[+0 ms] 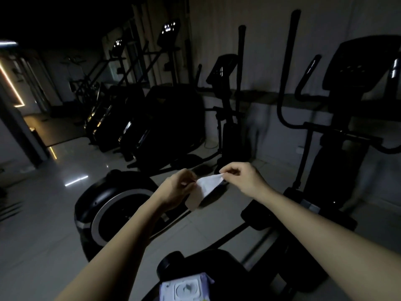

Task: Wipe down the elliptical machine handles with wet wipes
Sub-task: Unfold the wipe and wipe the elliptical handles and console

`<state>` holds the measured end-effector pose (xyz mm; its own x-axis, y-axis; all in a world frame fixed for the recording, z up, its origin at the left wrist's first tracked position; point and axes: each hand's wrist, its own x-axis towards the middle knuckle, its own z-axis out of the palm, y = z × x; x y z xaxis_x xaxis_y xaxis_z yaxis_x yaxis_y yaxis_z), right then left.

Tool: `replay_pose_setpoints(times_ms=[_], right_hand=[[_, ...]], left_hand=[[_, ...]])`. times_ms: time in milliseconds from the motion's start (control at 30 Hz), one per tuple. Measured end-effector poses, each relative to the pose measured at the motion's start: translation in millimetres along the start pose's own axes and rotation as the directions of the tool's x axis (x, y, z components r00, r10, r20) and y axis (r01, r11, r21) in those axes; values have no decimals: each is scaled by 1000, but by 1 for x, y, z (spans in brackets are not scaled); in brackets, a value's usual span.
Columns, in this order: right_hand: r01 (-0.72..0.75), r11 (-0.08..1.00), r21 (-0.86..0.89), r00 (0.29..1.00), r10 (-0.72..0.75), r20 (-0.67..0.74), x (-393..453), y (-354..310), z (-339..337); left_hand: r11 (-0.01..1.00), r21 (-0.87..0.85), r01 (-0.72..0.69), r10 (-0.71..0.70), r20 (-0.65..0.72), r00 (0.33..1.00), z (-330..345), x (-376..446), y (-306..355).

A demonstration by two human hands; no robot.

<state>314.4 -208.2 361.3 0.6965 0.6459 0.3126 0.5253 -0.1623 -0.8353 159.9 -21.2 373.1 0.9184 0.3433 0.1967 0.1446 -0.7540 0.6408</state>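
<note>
Dim gym, my view from head cam. Open tiled floor [43, 213] on left, elliptical flywheel housing [112, 205] just below left forearm. Elliptical handles [288, 68] upright ahead on right, well apart from hands, wall close behind. Both my arms stretched forward, hands at mid-frame. Left hand [178, 187] pinches one corner of wet wipe [209, 184], right hand [240, 177] pinches other corner, wipe stretched between, lower flap hanging. Wipes pack [184, 287] at bottom edge, on dark machine part.

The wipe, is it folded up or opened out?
Partly opened: the wet wipe stretches between left hand and right hand, still creased.
</note>
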Motion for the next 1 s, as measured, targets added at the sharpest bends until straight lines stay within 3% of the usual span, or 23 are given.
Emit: replay_pose_setpoints(times_ms=[267,500,633,767,833,1000], right_hand=[[11,977,-213,999,-2,41,18,-45,-57],[69,979,-191,996,-57,65,19,-72,-99],[111,987,-115,990,-100,97,15,-82,-117],[141,989,-40,980,-133,151,13,-86,-129],[152,988,-8,975,-148,165,11,-87,-136],[110,994,-16,992,-108,69,13,-79,-148]], left_hand=[[993,-28,-114,112,-72,991,-6,32,60],[988,-89,-126,121,-57,991,-1,58,93],[936,-348,-62,60,-18,998,8,68,110],[769,-631,102,50,219,975,14,68,129],[743,-657,126,65,257,964,16,70,134],[750,-661,30,104,163,981,17,78,140]])
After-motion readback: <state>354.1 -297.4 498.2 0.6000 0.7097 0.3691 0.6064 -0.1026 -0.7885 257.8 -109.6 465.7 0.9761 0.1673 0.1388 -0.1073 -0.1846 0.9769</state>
